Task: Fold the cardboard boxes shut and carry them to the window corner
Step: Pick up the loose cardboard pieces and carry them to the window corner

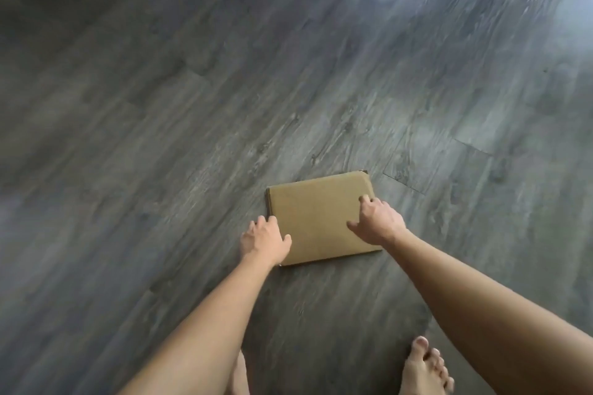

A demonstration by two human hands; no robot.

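A flat, closed cardboard box lies on the grey wood floor between both hands: left hand fingers curl around its near-left edge, right hand fingers press spread on its top.

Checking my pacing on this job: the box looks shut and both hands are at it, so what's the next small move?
Probably lift it. The cardboard box lies flat and closed on the floor, left hand at its left edge, right hand on its right side.

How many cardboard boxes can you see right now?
1. The cardboard box lies flat and closed on the wood floor, between the left hand and right hand. Others may be out of view.
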